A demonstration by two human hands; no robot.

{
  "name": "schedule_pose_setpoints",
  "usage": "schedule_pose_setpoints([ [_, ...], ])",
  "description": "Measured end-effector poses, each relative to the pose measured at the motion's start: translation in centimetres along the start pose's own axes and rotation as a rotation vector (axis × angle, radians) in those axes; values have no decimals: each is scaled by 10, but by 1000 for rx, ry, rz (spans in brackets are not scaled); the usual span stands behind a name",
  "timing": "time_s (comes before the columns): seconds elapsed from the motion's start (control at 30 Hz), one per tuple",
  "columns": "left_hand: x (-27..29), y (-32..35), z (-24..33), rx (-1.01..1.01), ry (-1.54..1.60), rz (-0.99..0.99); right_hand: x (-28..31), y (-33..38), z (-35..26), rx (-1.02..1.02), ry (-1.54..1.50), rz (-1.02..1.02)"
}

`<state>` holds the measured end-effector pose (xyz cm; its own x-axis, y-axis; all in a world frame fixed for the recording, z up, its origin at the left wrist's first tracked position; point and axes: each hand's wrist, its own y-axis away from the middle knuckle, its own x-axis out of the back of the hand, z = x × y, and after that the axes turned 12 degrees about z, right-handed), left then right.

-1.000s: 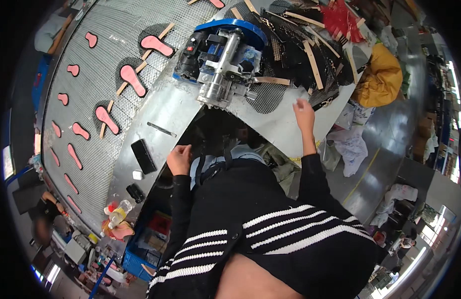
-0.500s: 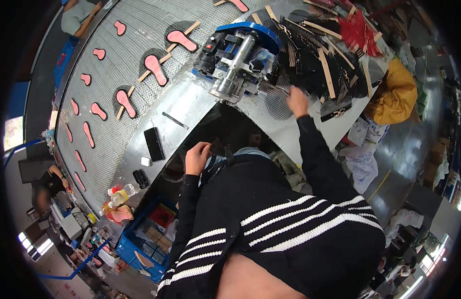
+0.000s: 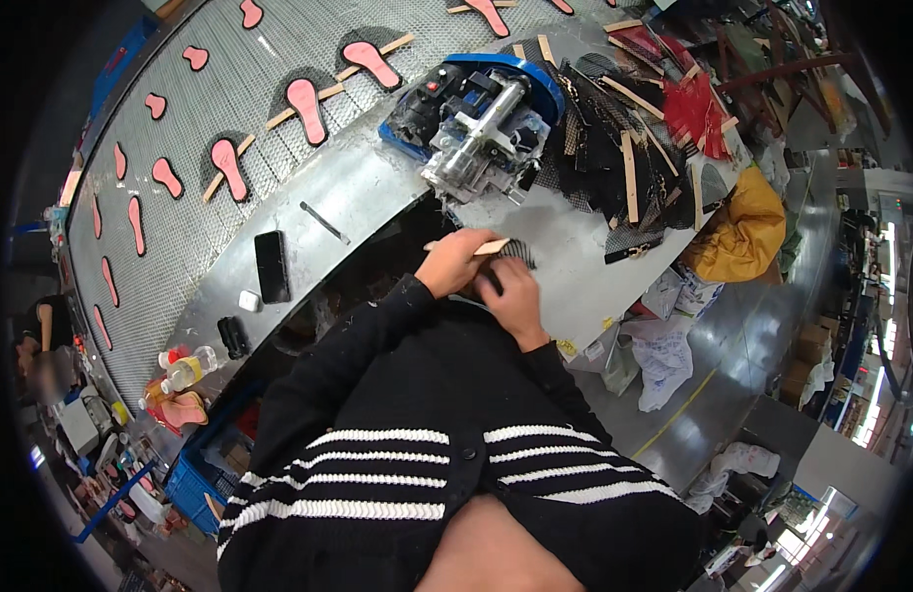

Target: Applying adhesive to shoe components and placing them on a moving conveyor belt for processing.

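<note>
Your left hand (image 3: 454, 261) and right hand (image 3: 512, 296) jointly grip a black mesh piece on a pale wooden stick (image 3: 506, 250) at the grey metal desk's (image 3: 575, 257) near edge; keep the stick level.

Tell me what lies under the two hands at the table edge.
Under the left hand and right hand shows a wooden stick with black mesh on the metal table. The rest is covered.
</note>
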<state>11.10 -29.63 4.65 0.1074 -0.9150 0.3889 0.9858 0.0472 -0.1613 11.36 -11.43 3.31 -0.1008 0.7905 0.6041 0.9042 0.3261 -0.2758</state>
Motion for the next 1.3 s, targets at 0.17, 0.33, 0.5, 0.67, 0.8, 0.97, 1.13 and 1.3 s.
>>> schedule_pose_setpoints([
  [0.17, 16, 4, -42, -49, 37, -170, 13, -21, -34, 39, 215, 425],
  [0.33, 19, -1, -54, 70, 91, -128, -13, -17, -8, -365, -175, 72],
  [0.5, 25, -1, -59, 280, 95, 134, -28, -30, -16, -446, -262, 140],
  [0.67, 19, -1, -76, 583, 432, 124, -34, -45, -3, -423, -137, 93],
  [0.8, 22, -2, -68, 672, 553, 114, -35, -50, 0, -517, -347, 75],
  [0.97, 24, -4, -79, 747, 623, 243, -38, -65, -15, -586, -535, 30],
  [1.13, 56, -6, -60, 812, 695, 426, -50, -78, -11, -578, -564, 2],
  [1.3, 61, 7, -80, 845, 921, 564, -55, -78, -5, -612, -568, -35],
])
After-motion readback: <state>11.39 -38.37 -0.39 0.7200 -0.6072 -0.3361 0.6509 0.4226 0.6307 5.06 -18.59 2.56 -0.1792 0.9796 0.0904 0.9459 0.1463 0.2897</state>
